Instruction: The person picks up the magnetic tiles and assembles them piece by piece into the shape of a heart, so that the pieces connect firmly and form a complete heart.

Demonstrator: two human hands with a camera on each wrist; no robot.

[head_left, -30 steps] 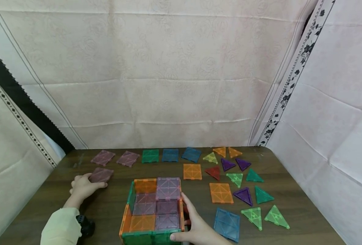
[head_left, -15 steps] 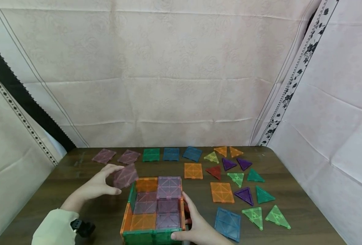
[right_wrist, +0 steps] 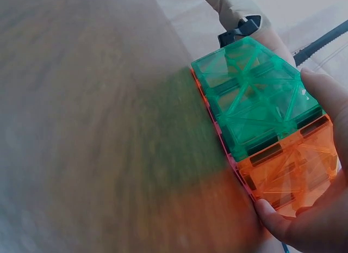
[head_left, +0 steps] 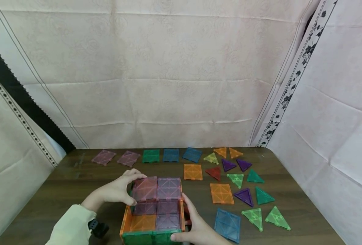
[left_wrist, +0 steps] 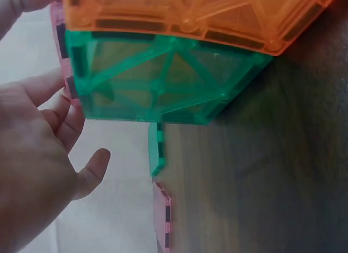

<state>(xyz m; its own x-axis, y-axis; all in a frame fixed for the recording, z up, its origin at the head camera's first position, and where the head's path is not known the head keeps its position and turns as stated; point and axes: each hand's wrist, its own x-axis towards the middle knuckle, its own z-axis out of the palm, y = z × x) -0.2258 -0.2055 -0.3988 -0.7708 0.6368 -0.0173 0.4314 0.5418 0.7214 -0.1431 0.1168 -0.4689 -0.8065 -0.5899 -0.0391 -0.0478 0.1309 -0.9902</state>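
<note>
A low box (head_left: 142, 236) made of see-through magnetic tiles, with green and orange walls, stands at the table's near edge. Across its far right quarter lies a purple tile (head_left: 168, 188). Beside that one, over the far left quarter, my left hand (head_left: 116, 189) holds a pinkish-purple magnetic tile (head_left: 145, 188) by its edges. The left wrist view shows this tile's pink edge (left_wrist: 58, 38) at the top of the box's green wall (left_wrist: 157, 84). My right hand (head_left: 196, 223) grips the box's right side, thumb at the near corner; its fingers touch an orange wall (right_wrist: 296, 168) in the right wrist view.
Two loose purple tiles (head_left: 103, 157) lie at the back left, then a green square (head_left: 151, 156) and blue squares (head_left: 170, 155). To the right are orange squares (head_left: 221, 194), a large blue square (head_left: 227, 224) and several coloured triangles (head_left: 263, 195). White cloth (head_left: 181, 75) hangs behind the table.
My left hand has picked up a purple tile from the left of the table and carried it right onto the box's far left quarter. My right hand stays on the box.
</note>
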